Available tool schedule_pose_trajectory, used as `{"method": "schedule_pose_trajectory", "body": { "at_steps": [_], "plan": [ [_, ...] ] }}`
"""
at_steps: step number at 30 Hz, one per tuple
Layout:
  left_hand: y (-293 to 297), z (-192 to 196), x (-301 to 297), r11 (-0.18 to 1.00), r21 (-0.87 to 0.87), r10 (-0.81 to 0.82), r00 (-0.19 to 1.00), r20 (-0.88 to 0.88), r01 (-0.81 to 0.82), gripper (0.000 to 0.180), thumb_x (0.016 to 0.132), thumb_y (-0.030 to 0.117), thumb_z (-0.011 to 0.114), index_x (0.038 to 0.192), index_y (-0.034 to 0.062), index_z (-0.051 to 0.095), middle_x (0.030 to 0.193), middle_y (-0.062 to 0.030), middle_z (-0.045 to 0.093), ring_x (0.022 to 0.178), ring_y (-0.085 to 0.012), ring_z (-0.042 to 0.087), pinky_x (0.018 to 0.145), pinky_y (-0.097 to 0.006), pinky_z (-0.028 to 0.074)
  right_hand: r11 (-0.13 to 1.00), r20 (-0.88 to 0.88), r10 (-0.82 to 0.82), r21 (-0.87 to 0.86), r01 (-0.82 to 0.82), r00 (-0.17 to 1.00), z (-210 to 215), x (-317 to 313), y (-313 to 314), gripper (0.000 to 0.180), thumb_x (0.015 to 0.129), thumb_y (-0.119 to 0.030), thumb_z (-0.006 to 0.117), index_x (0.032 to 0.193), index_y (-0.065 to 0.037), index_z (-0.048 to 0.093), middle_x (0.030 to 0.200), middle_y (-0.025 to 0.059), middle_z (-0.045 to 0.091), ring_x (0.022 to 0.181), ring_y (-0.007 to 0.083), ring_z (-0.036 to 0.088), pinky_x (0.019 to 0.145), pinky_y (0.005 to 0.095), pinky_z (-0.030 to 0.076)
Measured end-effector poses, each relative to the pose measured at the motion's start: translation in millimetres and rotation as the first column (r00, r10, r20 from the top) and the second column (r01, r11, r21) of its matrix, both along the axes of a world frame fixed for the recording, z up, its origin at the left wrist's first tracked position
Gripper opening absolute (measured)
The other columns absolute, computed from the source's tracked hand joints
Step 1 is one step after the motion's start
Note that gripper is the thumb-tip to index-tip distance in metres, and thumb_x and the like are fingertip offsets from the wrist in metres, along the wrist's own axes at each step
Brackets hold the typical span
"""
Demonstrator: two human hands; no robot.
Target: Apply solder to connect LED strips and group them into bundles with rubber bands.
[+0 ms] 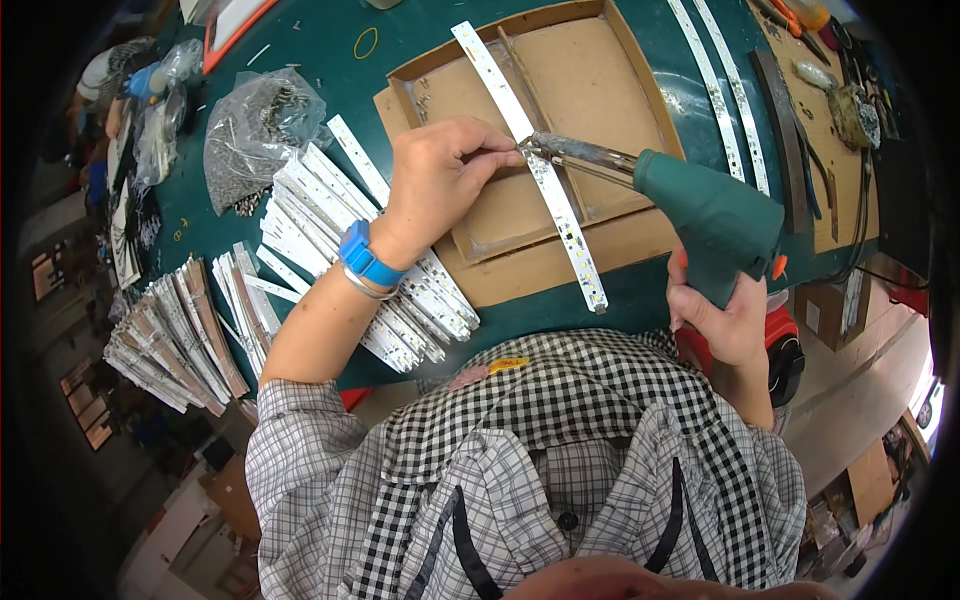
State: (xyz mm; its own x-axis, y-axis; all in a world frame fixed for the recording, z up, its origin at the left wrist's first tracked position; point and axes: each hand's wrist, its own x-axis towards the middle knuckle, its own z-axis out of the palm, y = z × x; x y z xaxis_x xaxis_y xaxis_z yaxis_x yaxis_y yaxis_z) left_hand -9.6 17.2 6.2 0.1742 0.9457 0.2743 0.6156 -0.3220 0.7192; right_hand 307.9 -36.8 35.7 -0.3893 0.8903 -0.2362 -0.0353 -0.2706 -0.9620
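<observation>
Green bench [310, 45] | LED strip [555, 205] was laid across tray [590, 85], likely for support | soldering gun [705, 205] was gripped by right hand [730, 320] | left hand [440, 170] was pinched, contents unclear

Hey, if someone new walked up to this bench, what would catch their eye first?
Probably the green gun in the right hand, its metal tip at a white strip lying across a cardboard tray. Next, perhaps, the bright blue wristband behind the left hand, which is pinched close to that tip. Then the pile of strips left of the tray.
</observation>
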Motion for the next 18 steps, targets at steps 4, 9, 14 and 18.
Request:
{"method": "schedule_pose_trajectory", "body": {
  "at_steps": [4,9,14,18],
  "plan": [
    [1,0,1,1.0,-0.007,-0.004,1.0,0.013,0.004,0.01,0.075,0.004,0.08,0.083,0.0034,0.076,0.08,-0.0096,0.073,0.068,-0.0219,0.07,0.062,-0.03,0.055,0.989,-0.138,-0.15,-0.015,0.149,0.979,7,-2,4,0.062,0.081,-0.01,0.077,0.131,0.012,0.046,0.097,0.0136,0.06,0.059,0.0132,0.057,0.047,0.0248,0.049],
    [0,0,0,1.0,-0.006,0.004,1.0,0.019,-0.003,0.01,0.075,0.004,0.081,0.084,0.003,0.076,0.081,-0.0092,0.073,0.069,-0.0212,0.07,0.063,-0.029,0.055,0.974,-0.137,-0.187,0.1,0.202,0.973,12,3,13,0.073,0.083,-0.02,0.076,0.136,0.015,0.039,0.078,0.0083,0.053,0.051,0.0136,0.055,0.043,0.0243,0.046],
    [-2,7,-1,0.994,-0.106,0.018,1.0,0.025,-0.016,0.018,0.078,0.005,0.081,0.095,0.0023,0.075,0.085,-0.0064,0.075,0.075,-0.0149,0.072,0.067,-0.025,0.056,0.951,-0.157,-0.242,0.156,0.266,0.957,15,16,19,0.074,0.081,-0.017,0.078,0.136,0.015,0.04,0.079,0.0121,0.058,0.054,0.0144,0.057,0.047,0.0249,0.047],
    [-1,24,-10,0.999,-0.035,0.006,0.999,-0.042,-0.007,0.026,0.077,0.006,0.083,0.101,0.0027,0.074,0.089,-0.0083,0.075,0.08,-0.0177,0.073,0.07,-0.028,0.057,0.902,-0.155,-0.298,0.278,0.331,0.942,19,33,27,0.069,0.084,-0.012,0.073,0.137,0.016,0.039,0.085,0.0131,0.058,0.055,0.0149,0.056,0.047,0.0256,0.047]
  ]
}}
